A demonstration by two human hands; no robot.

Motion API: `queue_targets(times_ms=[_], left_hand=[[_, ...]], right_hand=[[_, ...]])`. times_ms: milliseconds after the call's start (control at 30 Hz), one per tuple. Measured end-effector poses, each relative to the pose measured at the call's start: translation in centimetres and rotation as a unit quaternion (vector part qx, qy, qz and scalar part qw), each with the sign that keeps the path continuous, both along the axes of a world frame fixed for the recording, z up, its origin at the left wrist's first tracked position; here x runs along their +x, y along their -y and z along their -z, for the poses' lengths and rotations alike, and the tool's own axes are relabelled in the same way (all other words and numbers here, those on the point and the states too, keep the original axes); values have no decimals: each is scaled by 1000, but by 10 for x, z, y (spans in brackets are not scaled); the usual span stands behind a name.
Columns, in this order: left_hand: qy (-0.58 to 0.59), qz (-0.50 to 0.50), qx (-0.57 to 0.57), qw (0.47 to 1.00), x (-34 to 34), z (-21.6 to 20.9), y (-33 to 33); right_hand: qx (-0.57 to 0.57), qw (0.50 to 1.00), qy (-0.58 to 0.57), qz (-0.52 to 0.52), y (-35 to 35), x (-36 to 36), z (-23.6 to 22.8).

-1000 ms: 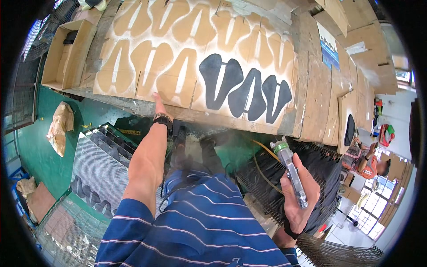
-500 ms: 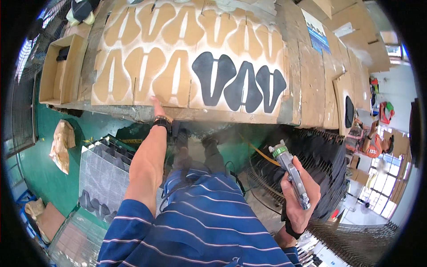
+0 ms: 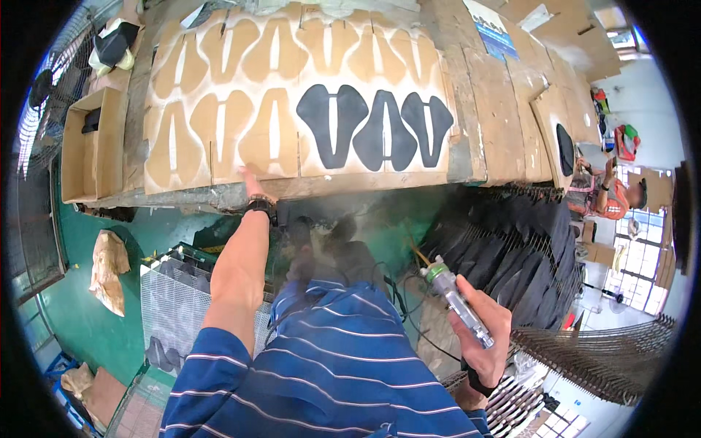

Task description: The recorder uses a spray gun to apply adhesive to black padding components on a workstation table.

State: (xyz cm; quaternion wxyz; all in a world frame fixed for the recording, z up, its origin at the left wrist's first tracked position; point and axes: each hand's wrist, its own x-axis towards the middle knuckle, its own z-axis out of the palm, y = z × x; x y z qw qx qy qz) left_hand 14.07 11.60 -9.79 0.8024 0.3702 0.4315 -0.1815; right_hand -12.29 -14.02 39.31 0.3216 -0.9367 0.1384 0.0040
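My right hand (image 3: 483, 328) is wrapped round a metal spray gun (image 3: 458, 303) with a green ring near its head, held low in front of the table. Out at the table's front edge, my left hand (image 3: 255, 191) touches the rim of a cardboard sheet (image 3: 219, 177), its visible finger stretched out and the others partly hidden. White overspray on that sheet outlines several bare brown shapes. Three black slotted pads lie in its near row: a wide left pad (image 3: 315, 123), a middle pad (image 3: 371, 146) and a right pad (image 3: 443, 120).
An open cardboard box (image 3: 111, 150) stands at the table's left end. Below, a wire-mesh rack (image 3: 171, 299) sits left of my legs; black pads (image 3: 504, 248) hang on spiked racks at right. Another person (image 3: 617, 197) is at far right. A hose (image 3: 418, 248) runs behind the gun.
The view has shifted, so the pads sit further left in the picture. The spray gun has moved left and slightly down. My left hand stays at the sheet's edge.
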Motion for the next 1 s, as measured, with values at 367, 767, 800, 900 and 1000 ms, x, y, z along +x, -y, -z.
queue_targets(times_ms=[367,767,800,900,1000], left_hand=[[24,-37,-5,999,1,3,-7],[-66,19,34,997,-147,8,-71],[-83,35,56,994,-170,9,-77],[-137,88,87,983,-232,4,-94],[-171,93,115,974,-290,12,-110]], right_hand=[[65,998,-20,-16,42,-12,0],[106,993,57,9,98,5,8],[105,989,100,13,103,4,16],[94,992,88,18,124,1,25],[101,993,63,26,133,0,26]])
